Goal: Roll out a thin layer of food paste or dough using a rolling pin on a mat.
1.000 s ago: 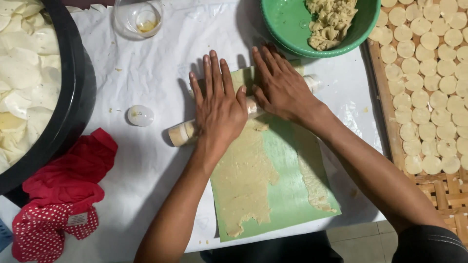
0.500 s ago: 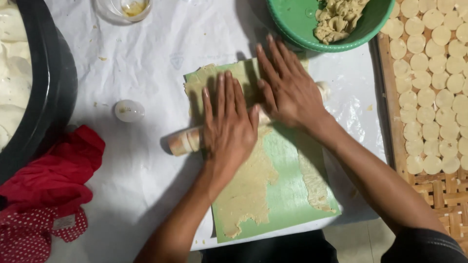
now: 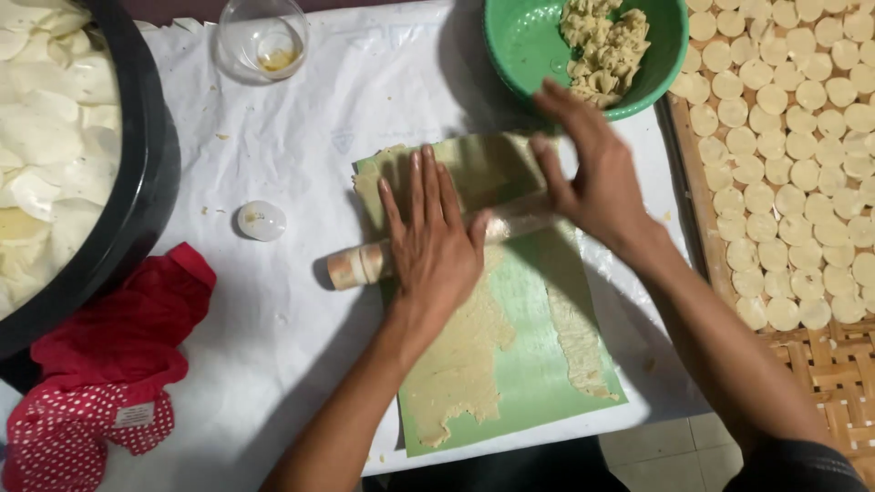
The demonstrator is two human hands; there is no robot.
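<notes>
At the far left a black tub [image 3: 137,182] held pale round wafers [image 3: 46,155], and below it a red cloth [image 3: 100,364] with a white-dotted part lay crumpled on the white paper-covered table [image 3: 301,364]. Farther along, near the top, stood a clear glass bowl [image 3: 262,38] with a little yellow liquid, and below it a small white lid [image 3: 262,220] lay alone. A rolling pin [image 3: 360,264] lay crosswise on a green sheet [image 3: 538,364] in the middle of the table, over a thin sheet of dough [image 3: 465,364] spread on that sheet. The left hand [image 3: 436,244] pressed flat on the pin, palm down and fingers stretched out, so its grip was fully open and closed round nothing. The right hand [image 3: 592,178] was likewise open, its fingers spread and only its palm resting on the pin's blurred right part. Just beyond that hand, a green bowl [image 3: 529,46] held lumps of dough scraps [image 3: 606,46]. At the far right, a woven tray [image 3: 820,355] carried rows of cut dough rounds [image 3: 802,164].
</notes>
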